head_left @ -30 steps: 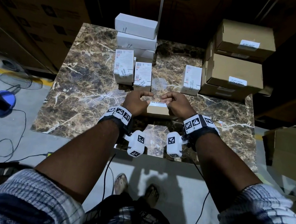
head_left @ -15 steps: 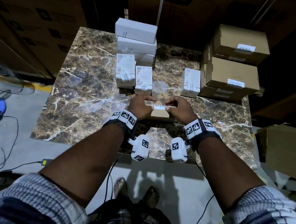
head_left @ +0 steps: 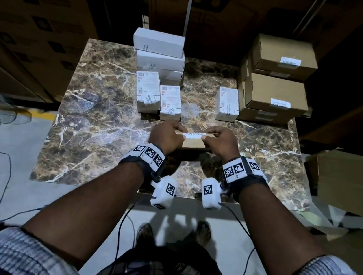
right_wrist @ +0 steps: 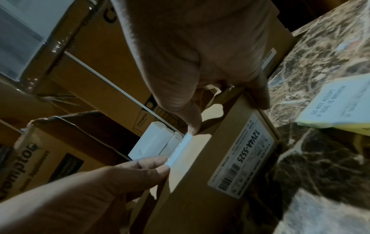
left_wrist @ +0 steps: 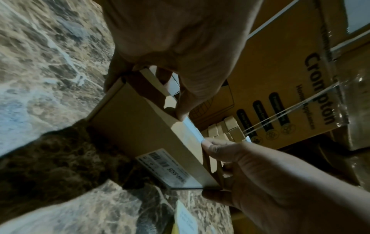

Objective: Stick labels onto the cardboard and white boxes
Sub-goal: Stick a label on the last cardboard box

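A small cardboard box lies on the marble table near the front middle, with a barcode sticker on its near side. Just above its top edge a white label strip is stretched between both hands. My left hand pinches the strip's left end, and my right hand pinches the right end. The left wrist view shows the strip edge-on along the box. Other fingers of each hand rest against the box's ends. Whether the strip touches the box I cannot tell.
White boxes are stacked at the back left, with small labelled ones in front and one to the right. Labelled cardboard boxes are stacked back right. A label sheet lies by my right hand. Cartons stand on the floor, right.
Both hands keep pinching the label over the box and have drawn slightly apart, so more of the strip shows. The head view has tilted a little.
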The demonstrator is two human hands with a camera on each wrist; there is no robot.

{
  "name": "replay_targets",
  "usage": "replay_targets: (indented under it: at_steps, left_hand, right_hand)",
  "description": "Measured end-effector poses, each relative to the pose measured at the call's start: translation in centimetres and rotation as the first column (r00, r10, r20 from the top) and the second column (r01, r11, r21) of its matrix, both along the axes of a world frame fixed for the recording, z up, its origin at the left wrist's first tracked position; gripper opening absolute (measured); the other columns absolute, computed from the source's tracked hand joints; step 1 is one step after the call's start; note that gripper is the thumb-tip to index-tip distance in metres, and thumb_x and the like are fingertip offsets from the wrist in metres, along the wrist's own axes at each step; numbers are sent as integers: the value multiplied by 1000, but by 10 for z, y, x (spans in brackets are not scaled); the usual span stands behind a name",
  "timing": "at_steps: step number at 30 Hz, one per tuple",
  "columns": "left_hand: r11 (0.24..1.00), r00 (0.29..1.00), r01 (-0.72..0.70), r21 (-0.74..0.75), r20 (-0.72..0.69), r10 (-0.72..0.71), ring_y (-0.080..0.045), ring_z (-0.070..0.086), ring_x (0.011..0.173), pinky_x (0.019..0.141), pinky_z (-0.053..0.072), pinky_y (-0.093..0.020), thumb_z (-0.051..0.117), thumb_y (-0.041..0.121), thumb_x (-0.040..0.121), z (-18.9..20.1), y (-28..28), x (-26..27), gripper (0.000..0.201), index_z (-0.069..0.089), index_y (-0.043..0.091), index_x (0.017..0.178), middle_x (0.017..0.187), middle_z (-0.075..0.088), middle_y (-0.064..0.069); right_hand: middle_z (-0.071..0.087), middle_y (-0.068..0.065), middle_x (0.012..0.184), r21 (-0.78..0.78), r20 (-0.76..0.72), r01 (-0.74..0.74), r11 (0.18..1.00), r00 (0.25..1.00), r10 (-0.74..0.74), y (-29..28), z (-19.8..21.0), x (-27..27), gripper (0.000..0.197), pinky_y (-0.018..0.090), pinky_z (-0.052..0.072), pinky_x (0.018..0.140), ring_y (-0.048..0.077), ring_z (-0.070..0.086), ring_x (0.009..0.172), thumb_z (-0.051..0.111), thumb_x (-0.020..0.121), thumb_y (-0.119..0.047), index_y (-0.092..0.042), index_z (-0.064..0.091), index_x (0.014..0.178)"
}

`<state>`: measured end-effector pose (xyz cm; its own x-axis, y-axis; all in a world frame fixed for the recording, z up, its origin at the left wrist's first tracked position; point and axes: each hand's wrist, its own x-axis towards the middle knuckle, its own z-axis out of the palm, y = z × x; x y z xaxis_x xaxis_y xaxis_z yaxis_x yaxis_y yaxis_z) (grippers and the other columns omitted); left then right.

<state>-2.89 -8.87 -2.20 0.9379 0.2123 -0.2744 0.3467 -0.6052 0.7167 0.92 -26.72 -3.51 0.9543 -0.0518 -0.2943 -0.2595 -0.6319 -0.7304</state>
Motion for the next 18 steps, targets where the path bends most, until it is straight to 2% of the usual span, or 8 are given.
replay_targets:
  at_steps: [3,5,9,11,13,14,15,18]
  left_hand:
    - [1000,999,-15,-17,50,16,-15,65,100,84,49,-23,74,21,81,12,-3,5,11,76,27,90,109,73,6]
    - [998,993,-22,-59,114,29,-14,67,97,87,54,-29,75,20,79,24,-8,14,10,74,29,82,104,74,5]
    - [999,962,-21,-38,270,30,-13,65,97,90,54,-34,77,21,75,57,-26,36,12,74,31,80,104,71,3]
    - [999,943,-24,-47,331,39,-12,61,97,89,52,-28,79,22,74,74,-39,48,13,74,29,84,105,66,1]
    - [999,934,-34,-13,356,37,-10,56,97,82,42,-18,80,24,73,88,-53,60,16,73,28,88,108,60,1]
    - [999,932,-38,1,362,36,-10,55,99,79,38,-18,81,26,73,94,-60,67,19,72,27,89,110,60,1]
    - [999,929,-37,1,368,34,-12,56,100,78,39,-19,83,26,71,98,-68,72,22,70,28,89,111,60,1]
    - [1000,918,-10,-28,395,20,-14,60,98,82,52,-29,87,26,68,102,-98,89,28,66,28,87,110,61,1]
  right_hand:
    - [75,1,101,29,56,6,1000,998,-8,-4,13,5,10,42,57,88,19,67,98,80,78,-20,-25,75,86]
    - [75,-2,100,50,117,1,999,993,-7,-11,27,12,10,40,57,88,17,68,96,80,77,-22,-26,76,87]
    - [75,-6,95,83,248,-23,996,969,1,-34,66,31,11,34,57,82,12,68,90,80,77,-23,-25,78,87]
    - [74,-5,97,112,301,-17,994,954,-18,-50,82,43,12,31,57,82,10,68,90,81,75,-25,-26,77,87]
    - [73,-4,99,120,355,-11,993,934,-33,-69,92,57,14,32,58,82,9,67,92,79,71,-34,-29,78,84]
    - [72,-4,100,113,384,-9,994,923,-35,-80,95,64,16,33,58,83,10,67,92,79,69,-38,-31,77,84]
    - [71,-3,100,101,418,-13,995,908,-31,-91,97,70,16,31,57,83,11,66,93,79,69,-38,-32,77,83]
    - [67,-1,101,35,492,-19,999,870,-1,-123,101,84,14,22,52,83,11,63,97,82,73,-34,-30,77,86]
